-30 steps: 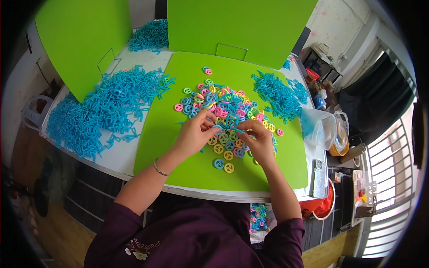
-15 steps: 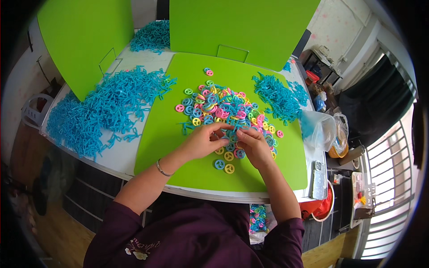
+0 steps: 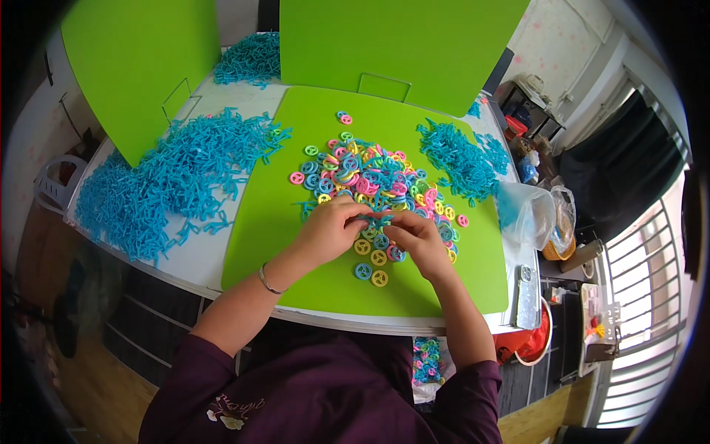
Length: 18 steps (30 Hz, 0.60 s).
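Observation:
Between my two hands is a small blue plastic piece (image 3: 380, 220), pinched at its left end by my left hand (image 3: 330, 228) and at its right end by my right hand (image 3: 420, 243). Fingertips of both hands are closed and partly cover it, so its full shape is hidden. Just beyond my fingers lies a heap of small plastic wheels (image 3: 353, 164) in pink, yellow, blue and green, with some blue pieces on top. A loose blue wheel (image 3: 363, 271) and a yellow wheel (image 3: 379, 279) rest on the green board (image 3: 296, 285) nearest me.
Large piles of blue plastic pieces lie left (image 3: 177, 177) and right (image 3: 460, 163). Upright green panels (image 3: 399, 44) stand at the back. A phone (image 3: 527, 297) is at the right table edge, beside a clear plastic bag (image 3: 526, 214). A red-lined bucket (image 3: 534, 340) stands below.
My fingertips have drawn into line from both sides on the blue piece, and my right hand has shifted slightly left. The heap and piles look the same.

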Available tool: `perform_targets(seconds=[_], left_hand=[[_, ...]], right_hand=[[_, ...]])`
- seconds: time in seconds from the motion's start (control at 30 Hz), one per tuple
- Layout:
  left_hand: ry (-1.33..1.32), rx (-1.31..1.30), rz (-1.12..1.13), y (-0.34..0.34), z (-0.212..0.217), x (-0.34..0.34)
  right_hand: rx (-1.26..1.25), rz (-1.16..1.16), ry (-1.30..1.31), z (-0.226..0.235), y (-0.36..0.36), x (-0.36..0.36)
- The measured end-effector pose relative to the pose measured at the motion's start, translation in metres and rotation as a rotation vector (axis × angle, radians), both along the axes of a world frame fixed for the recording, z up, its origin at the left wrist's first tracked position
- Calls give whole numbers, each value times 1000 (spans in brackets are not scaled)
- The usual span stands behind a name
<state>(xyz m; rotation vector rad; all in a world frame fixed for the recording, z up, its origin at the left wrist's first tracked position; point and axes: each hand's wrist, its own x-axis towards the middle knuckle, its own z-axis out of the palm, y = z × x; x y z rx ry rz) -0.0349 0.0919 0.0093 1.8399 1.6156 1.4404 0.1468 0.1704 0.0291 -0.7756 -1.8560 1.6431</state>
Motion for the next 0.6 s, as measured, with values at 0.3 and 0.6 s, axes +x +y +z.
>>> perform_targets(seconds=[0.3,0.6], left_hand=[[13,5,73,-2,5,1],[-33,-19,-87,-3,2,1]], right_hand=[[313,-8,-94,-12,8,5],[175,-72,93,-14,2,-3]])
